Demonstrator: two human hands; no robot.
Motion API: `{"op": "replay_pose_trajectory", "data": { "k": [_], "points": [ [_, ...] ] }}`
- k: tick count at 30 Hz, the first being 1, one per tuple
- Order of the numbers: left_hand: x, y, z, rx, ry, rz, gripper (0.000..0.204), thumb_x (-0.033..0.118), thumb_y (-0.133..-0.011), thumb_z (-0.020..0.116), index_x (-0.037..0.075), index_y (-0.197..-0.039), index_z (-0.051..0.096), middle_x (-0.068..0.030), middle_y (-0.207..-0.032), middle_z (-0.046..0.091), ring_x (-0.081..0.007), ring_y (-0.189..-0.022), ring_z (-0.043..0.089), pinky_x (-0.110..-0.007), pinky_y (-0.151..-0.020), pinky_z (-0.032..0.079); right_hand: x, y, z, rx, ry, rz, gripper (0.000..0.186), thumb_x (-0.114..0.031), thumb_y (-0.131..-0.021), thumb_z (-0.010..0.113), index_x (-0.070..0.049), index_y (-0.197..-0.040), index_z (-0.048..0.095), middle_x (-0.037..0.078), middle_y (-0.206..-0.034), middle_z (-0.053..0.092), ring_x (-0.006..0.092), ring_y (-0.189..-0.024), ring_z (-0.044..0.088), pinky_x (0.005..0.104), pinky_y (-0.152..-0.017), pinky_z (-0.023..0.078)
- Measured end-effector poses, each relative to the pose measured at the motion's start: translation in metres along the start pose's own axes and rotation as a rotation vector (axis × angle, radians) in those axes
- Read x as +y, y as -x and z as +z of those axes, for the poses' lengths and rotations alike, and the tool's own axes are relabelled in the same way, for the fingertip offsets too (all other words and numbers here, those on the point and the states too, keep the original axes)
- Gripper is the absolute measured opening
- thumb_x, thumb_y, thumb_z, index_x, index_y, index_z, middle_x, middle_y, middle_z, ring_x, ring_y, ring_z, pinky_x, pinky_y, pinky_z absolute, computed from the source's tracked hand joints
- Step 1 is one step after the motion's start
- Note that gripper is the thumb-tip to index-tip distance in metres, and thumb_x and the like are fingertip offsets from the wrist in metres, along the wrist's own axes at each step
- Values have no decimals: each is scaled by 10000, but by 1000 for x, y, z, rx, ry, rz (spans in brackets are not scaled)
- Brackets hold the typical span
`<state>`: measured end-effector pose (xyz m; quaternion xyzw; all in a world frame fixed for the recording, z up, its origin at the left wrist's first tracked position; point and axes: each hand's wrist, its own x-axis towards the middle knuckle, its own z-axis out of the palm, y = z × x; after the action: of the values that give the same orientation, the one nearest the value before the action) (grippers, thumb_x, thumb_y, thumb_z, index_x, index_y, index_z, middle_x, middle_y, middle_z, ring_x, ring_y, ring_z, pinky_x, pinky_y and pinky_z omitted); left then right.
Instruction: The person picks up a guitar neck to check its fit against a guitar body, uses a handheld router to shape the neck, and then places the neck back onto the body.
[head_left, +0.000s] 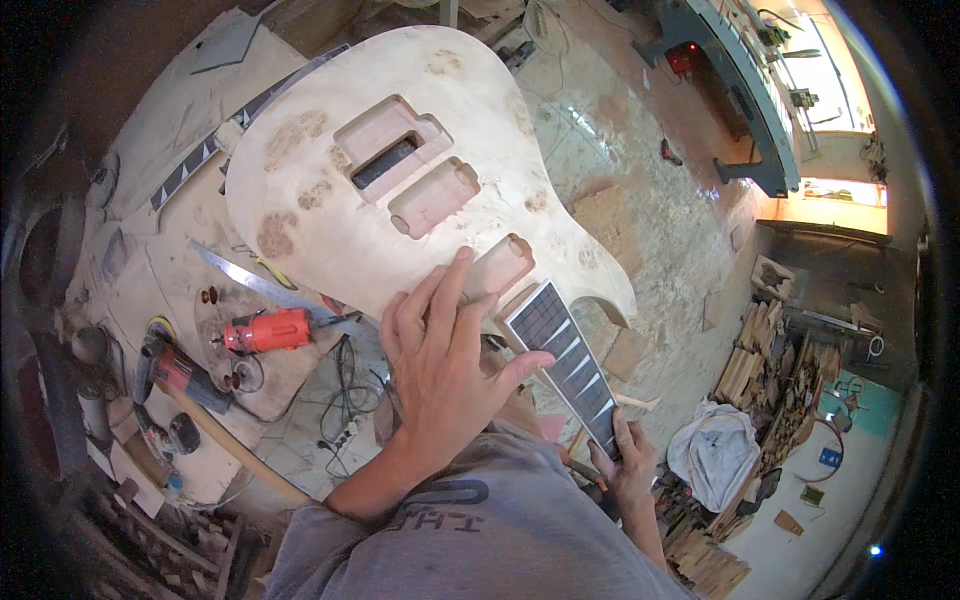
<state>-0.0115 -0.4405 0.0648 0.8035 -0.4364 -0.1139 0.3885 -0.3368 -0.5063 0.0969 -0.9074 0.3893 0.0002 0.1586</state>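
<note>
An unfinished guitar body (400,160) of pale, blotchy wood is held up in the middle of the view, well above the floor, its face turned to the camera and three routed pockets cut into it, the uppermost with a dark slot in it. The left hand (440,365) is laid flat on the body's lower edge, fingers spread and pressing on the wood just beside the lowest pocket, the thumb stretched out toward the neck; its grip is open, nothing clasped. The neck (575,365) runs down and to the right from the body, its dark fretboard set with pale inlays, and it is gripped near its lower end by the right hand (628,465), whose fingers are closed around it. Below, a grey shirt (480,530) fills the bottom of the picture. On the dusty bench (150,270) to the left, an orange power tool (265,330) is seen lying just beside the body's edge, with a second red and grey tool (185,375) near it, a metal ruler (245,280) and a spare fretboard (215,145) with triangular inlays. A stack of wood offcuts (775,370) is seen well off to the right.
</note>
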Motion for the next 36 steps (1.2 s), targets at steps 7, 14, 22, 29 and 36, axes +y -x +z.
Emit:
{"op": "replay_pose_trajectory", "data": {
  "k": [7, 14, 22, 29, 36],
  "points": [
    [-1, 3, 0, -9, -4, 21, 692, 564, -729, 851, 56, -1162, 671, -177, -1547, 471, -376, -1349, 438, -528, -1113, 273, -3, 0, -10, -13, -8, -3, 803, -150, -752, 852, -97, -1491, 546, 169, -872, 646, 321, -667, 652, 409, -588, 524],
    [1, 0, 2, 21, -32, 42, 667, 570, -753, 840, 50, -1141, 686, -166, -1544, 478, -383, -1351, 435, -522, -1119, 280, -3, -1, -12, -4, -17, 9, 784, -121, -758, 853, -125, -1485, 562, 159, -866, 646, 302, -684, 657, 385, -601, 527],
    [2, 4, 4, 68, -42, 69, 658, 544, -745, 856, 39, -1136, 701, -153, -1538, 490, -383, -1369, 421, -520, -1137, 269, -6, 0, -13, -2, -40, 69, 758, -141, -758, 855, -132, -1467, 589, 160, -884, 659, 292, -721, 674, 383, -641, 537],
    [-1, 8, 9, 102, -83, 120, 681, 542, -731, 858, 37, -1161, 703, -154, -1526, 498, -374, -1384, 412, -522, -1144, 264, 1, 5, 0, 40, -48, 69, 769, -287, -773, 860, -254, -1488, 578, 136, -927, 647, 314, -735, 670, 402, -646, 543],
    [0, 9, 7, 101, -66, 144, 717, 559, -727, 849, 24, -1182, 709, -165, -1534, 475, -384, -1384, 402, -531, -1147, 261, 9, 1, 26, 25, -112, 29, 785, -257, -831, 819, -197, -1546, 500, 141, -962, 625, 316, -821, 656, 405, -721, 537]
  ]
}}
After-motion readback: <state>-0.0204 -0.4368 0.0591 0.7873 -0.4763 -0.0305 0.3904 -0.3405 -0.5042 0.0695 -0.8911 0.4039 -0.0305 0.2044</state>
